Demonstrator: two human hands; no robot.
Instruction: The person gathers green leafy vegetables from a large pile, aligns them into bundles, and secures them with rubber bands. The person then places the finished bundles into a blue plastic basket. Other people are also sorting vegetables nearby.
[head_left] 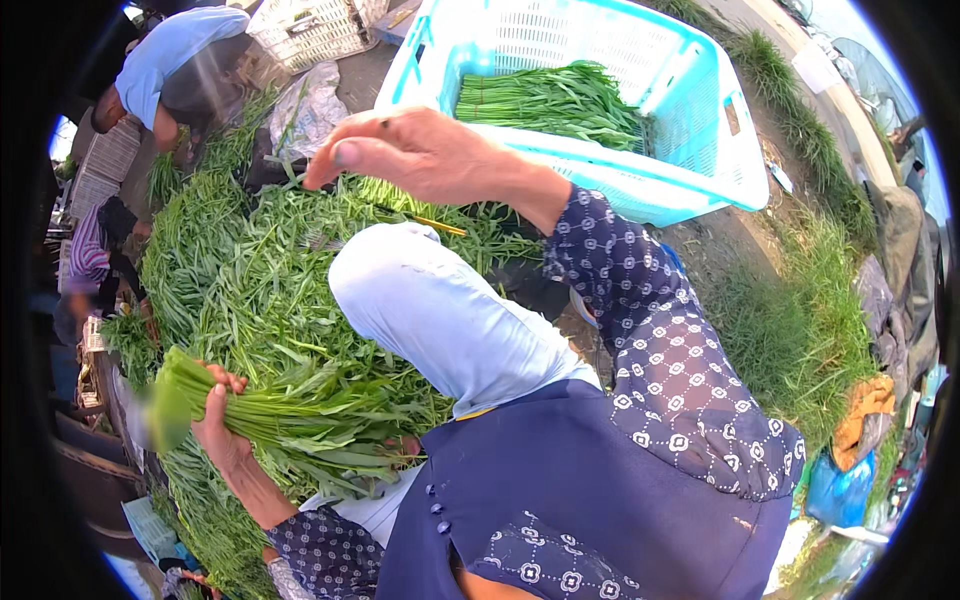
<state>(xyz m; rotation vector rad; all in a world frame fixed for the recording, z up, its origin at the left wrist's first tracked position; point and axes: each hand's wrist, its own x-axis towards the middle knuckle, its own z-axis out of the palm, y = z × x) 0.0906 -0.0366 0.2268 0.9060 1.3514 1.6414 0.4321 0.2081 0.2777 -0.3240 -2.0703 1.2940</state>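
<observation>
My left hand (218,425) is closed round a thick bundle of long leafy greens (300,420), with its thumb across the stems. The pale cut stem ends point left, and the leaves spread right towards my body. Raised over the far side of the greens pile, my right hand (405,155) is open, its fingers stretched leftwards and nothing visible in it. It is near the corner of a turquoise plastic crate (690,195). Below this hand, a thin yellow tool or stick (440,224) lies on the pile of loose greens (260,260). A light blue cloth-covered shape (420,295), possibly my knee, hides part of the pile.
Bundled greens (550,105) lie inside the turquoise crate. A white basket (305,35) and a crumpled plastic sack (305,110) stand behind the pile. Two people bend over at the left, one in a blue shirt (180,55). Grass (770,330) and a blue bag (840,488) are at the right.
</observation>
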